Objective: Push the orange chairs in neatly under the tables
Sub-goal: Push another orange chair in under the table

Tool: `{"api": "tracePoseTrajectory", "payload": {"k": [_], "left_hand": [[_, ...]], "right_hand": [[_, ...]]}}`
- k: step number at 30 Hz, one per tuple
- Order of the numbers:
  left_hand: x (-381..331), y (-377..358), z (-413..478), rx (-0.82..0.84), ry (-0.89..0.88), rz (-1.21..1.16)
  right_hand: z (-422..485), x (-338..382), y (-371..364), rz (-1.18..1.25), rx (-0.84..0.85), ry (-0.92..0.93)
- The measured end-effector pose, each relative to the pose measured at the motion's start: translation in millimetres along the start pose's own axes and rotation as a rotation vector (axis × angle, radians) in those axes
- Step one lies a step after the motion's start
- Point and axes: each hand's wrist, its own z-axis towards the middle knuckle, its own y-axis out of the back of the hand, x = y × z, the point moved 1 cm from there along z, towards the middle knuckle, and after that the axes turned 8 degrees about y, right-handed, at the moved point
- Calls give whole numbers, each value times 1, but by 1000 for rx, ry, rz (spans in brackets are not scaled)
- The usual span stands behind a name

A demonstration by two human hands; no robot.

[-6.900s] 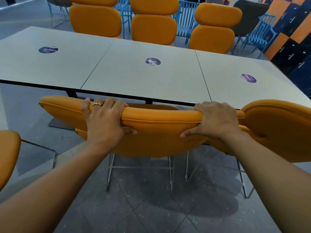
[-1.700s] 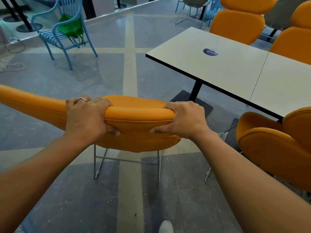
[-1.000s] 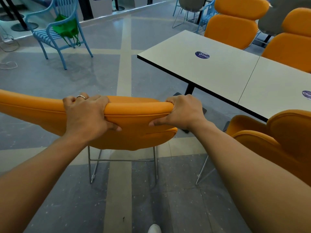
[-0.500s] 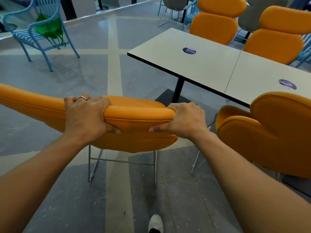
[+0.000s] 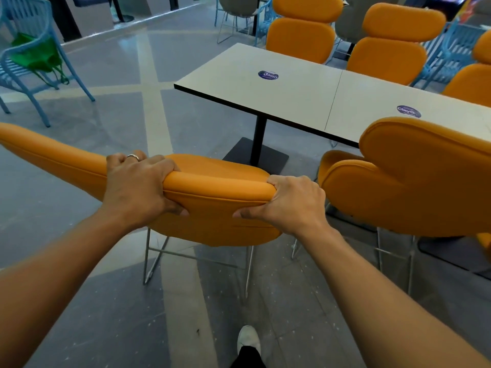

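An orange chair (image 5: 212, 208) with thin metal legs stands on the floor in front of me, left of and short of the white table (image 5: 292, 99). My left hand (image 5: 135, 187) grips the top of its backrest, fingers curled over the rim. My right hand (image 5: 289, 203) grips the backrest's right end, thumb underneath. A second orange chair (image 5: 414, 181) stands at the right, its seat tucked under the table's near edge. Three more orange chairs (image 5: 303, 35) line the table's far side.
The table's black post and base plate (image 5: 257, 152) stand just beyond the held chair. A blue metal chair (image 5: 29, 67) with a green bag on it is at the far left. Blue and grey chairs stand behind the table. My white shoe (image 5: 248, 338) shows below.
Both hands keep the same grip. The chair and I have moved closer to the table's left end, and the table post now sits just beyond the chair.
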Motion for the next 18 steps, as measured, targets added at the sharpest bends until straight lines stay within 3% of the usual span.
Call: {"api": "tracePoseTrajectory", "payload": {"k": [12,18], "left_hand": [[1,3,-13,28,-146,-38],[32,12,-11,60,-75,-12]], "right_hand": [[-42,15,9,-26,10,-134],[-31,27,13,-51,138,-163]]}}
